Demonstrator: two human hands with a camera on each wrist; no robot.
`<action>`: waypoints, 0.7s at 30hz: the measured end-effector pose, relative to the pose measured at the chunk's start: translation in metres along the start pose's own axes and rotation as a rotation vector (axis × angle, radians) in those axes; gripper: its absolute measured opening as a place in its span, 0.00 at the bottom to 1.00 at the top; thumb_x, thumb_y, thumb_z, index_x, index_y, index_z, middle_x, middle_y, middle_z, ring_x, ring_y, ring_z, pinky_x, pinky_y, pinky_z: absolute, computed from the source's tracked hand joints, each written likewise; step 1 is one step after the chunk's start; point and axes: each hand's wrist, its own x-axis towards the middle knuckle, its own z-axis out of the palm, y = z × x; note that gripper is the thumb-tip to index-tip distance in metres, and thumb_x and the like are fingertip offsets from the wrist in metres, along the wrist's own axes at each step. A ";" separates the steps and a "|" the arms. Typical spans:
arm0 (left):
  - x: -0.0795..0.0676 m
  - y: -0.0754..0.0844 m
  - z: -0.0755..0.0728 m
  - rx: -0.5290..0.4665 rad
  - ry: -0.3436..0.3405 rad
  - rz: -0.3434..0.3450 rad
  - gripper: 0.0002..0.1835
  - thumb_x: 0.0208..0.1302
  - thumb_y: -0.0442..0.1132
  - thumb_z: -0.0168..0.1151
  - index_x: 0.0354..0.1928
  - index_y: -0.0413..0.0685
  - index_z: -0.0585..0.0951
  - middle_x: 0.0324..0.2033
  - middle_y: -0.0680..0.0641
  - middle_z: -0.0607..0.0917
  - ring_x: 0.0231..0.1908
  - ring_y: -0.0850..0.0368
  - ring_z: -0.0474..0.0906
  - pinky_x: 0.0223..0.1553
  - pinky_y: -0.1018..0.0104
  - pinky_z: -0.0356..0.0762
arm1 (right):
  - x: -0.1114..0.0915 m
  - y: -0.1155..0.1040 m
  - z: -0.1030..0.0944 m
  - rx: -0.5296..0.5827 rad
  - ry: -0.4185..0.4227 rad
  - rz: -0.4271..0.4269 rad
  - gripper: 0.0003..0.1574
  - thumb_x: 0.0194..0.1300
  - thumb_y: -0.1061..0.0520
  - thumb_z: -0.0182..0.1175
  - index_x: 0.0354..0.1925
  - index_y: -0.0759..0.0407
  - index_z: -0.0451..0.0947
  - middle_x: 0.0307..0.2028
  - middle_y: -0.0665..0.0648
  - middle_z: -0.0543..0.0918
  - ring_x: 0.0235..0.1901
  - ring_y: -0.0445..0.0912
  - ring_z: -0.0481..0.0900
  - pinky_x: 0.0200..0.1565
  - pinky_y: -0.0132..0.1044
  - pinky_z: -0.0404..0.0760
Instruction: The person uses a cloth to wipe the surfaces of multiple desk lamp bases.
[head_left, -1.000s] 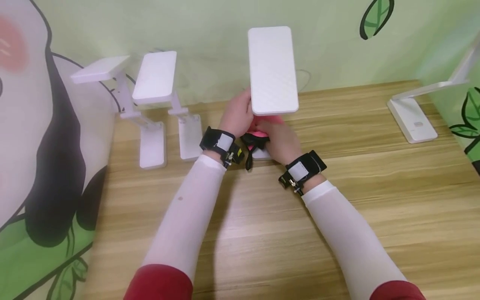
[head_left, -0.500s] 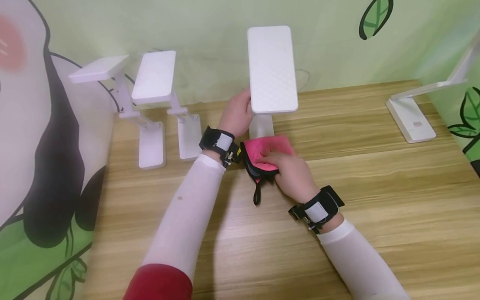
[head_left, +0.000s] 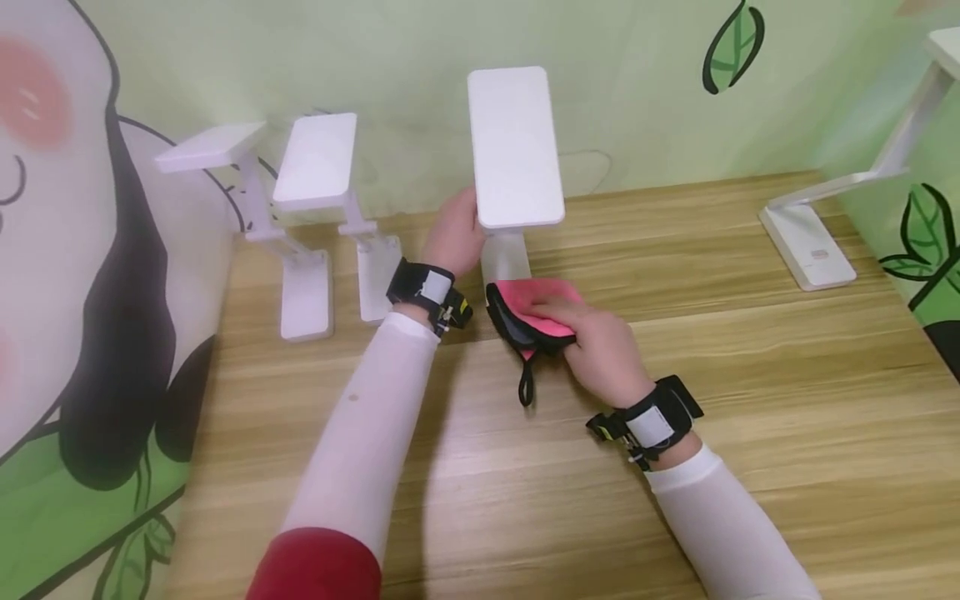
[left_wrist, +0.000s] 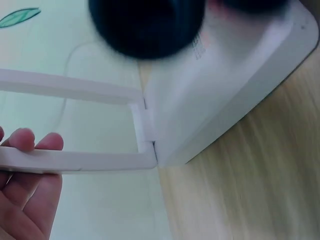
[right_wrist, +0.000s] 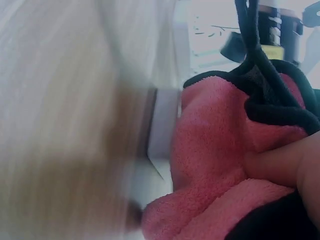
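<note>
A white desk lamp (head_left: 514, 150) stands mid-table, its flat head raised over its base. My left hand (head_left: 454, 232) grips one bar of its folding arm (left_wrist: 80, 161); the left wrist view shows fingers curled round that bar beside the hinge. My right hand (head_left: 603, 350) holds a folded pink cloth (head_left: 543, 302) with black edging and a hanging loop. The cloth lies over the front part of the lamp's base (head_left: 506, 257), hiding it in the head view. In the right wrist view the pink cloth (right_wrist: 215, 135) is bunched against the base's side, with my thumb pressed into it.
Two more white lamps, an outer one (head_left: 306, 292) and an inner one (head_left: 315, 158), stand at the left. Another white lamp (head_left: 810, 250) is at the far right. Behind the wooden table (head_left: 712, 350) rises a green painted wall (head_left: 637, 83).
My right hand has drawn the cloth from under the lamp head toward me over the base, then slightly right. The left hand keeps its grip on the lamp's arm. The head view has shifted a little.
</note>
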 end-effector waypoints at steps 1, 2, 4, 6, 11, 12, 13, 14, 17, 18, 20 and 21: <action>0.000 -0.003 -0.002 0.007 0.002 0.001 0.18 0.76 0.35 0.49 0.64 0.44 0.73 0.60 0.44 0.78 0.59 0.53 0.72 0.62 0.60 0.69 | -0.001 -0.001 -0.002 0.002 0.008 0.007 0.39 0.54 0.73 0.54 0.56 0.39 0.82 0.55 0.45 0.82 0.49 0.49 0.80 0.43 0.50 0.82; 0.000 -0.005 -0.004 0.019 0.003 0.002 0.18 0.76 0.35 0.49 0.64 0.44 0.73 0.59 0.43 0.79 0.58 0.52 0.72 0.62 0.60 0.70 | -0.002 -0.001 -0.005 0.008 0.015 0.009 0.39 0.54 0.74 0.54 0.57 0.40 0.81 0.56 0.46 0.82 0.50 0.49 0.80 0.44 0.51 0.82; 0.000 -0.011 -0.009 0.033 0.007 0.001 0.17 0.76 0.35 0.49 0.63 0.43 0.73 0.58 0.43 0.79 0.56 0.52 0.73 0.61 0.60 0.71 | -0.003 -0.003 -0.008 0.016 0.018 0.014 0.39 0.55 0.74 0.54 0.57 0.41 0.81 0.58 0.46 0.80 0.54 0.48 0.77 0.49 0.52 0.80; -0.002 -0.016 -0.014 0.027 0.017 -0.009 0.17 0.77 0.37 0.48 0.62 0.43 0.74 0.55 0.43 0.80 0.53 0.51 0.75 0.58 0.59 0.73 | -0.004 -0.005 -0.010 0.023 0.014 0.018 0.39 0.56 0.74 0.55 0.58 0.40 0.81 0.59 0.45 0.79 0.56 0.48 0.76 0.51 0.53 0.80; -0.005 -0.027 -0.024 -0.007 0.045 -0.067 0.15 0.78 0.36 0.47 0.61 0.43 0.75 0.51 0.42 0.82 0.44 0.52 0.77 0.52 0.59 0.77 | -0.007 -0.008 -0.012 0.025 0.020 0.015 0.40 0.56 0.76 0.54 0.58 0.40 0.81 0.58 0.46 0.80 0.56 0.49 0.76 0.51 0.54 0.80; -0.006 -0.029 -0.026 0.002 0.048 -0.070 0.16 0.78 0.37 0.46 0.61 0.44 0.75 0.51 0.43 0.82 0.43 0.53 0.77 0.52 0.59 0.77 | -0.008 -0.009 -0.012 0.025 0.024 0.014 0.40 0.56 0.76 0.54 0.57 0.40 0.81 0.58 0.47 0.80 0.56 0.49 0.77 0.51 0.54 0.80; -0.006 -0.030 -0.027 0.009 0.049 -0.071 0.16 0.78 0.37 0.45 0.61 0.44 0.74 0.51 0.43 0.82 0.44 0.53 0.77 0.53 0.59 0.76 | -0.008 -0.009 -0.012 0.024 0.027 0.013 0.40 0.56 0.76 0.53 0.57 0.40 0.81 0.58 0.47 0.81 0.56 0.49 0.77 0.51 0.53 0.80; -0.006 -0.030 -0.028 0.019 0.049 -0.071 0.16 0.78 0.37 0.45 0.61 0.44 0.74 0.52 0.43 0.82 0.45 0.53 0.77 0.53 0.59 0.76 | -0.009 -0.009 -0.012 0.022 0.031 0.011 0.40 0.57 0.76 0.53 0.57 0.40 0.81 0.57 0.47 0.81 0.55 0.49 0.77 0.51 0.53 0.80; -0.007 -0.031 -0.031 0.044 0.049 -0.068 0.16 0.79 0.38 0.44 0.61 0.45 0.74 0.53 0.44 0.81 0.48 0.53 0.76 0.55 0.60 0.75 | -0.009 -0.010 -0.012 0.019 0.037 0.008 0.39 0.58 0.75 0.53 0.57 0.39 0.81 0.58 0.47 0.81 0.56 0.49 0.77 0.52 0.53 0.80; -0.007 -0.031 -0.032 0.054 0.047 -0.068 0.16 0.79 0.38 0.43 0.62 0.45 0.74 0.53 0.43 0.81 0.48 0.53 0.76 0.55 0.59 0.75 | -0.009 -0.010 -0.013 0.019 0.037 0.007 0.38 0.59 0.75 0.54 0.57 0.39 0.81 0.58 0.47 0.80 0.56 0.49 0.76 0.52 0.53 0.80; -0.008 -0.031 -0.032 0.055 0.048 -0.076 0.16 0.79 0.37 0.43 0.61 0.45 0.74 0.52 0.43 0.82 0.48 0.53 0.76 0.55 0.59 0.75 | -0.009 -0.011 -0.013 0.024 0.036 0.008 0.37 0.60 0.74 0.54 0.57 0.39 0.81 0.58 0.47 0.80 0.57 0.49 0.76 0.53 0.54 0.79; -0.009 -0.031 -0.033 0.053 0.047 -0.079 0.16 0.79 0.36 0.44 0.61 0.45 0.74 0.52 0.43 0.82 0.47 0.52 0.76 0.55 0.59 0.75 | -0.009 -0.011 -0.013 0.027 0.036 0.010 0.37 0.60 0.74 0.54 0.57 0.39 0.81 0.58 0.48 0.80 0.57 0.49 0.75 0.54 0.54 0.78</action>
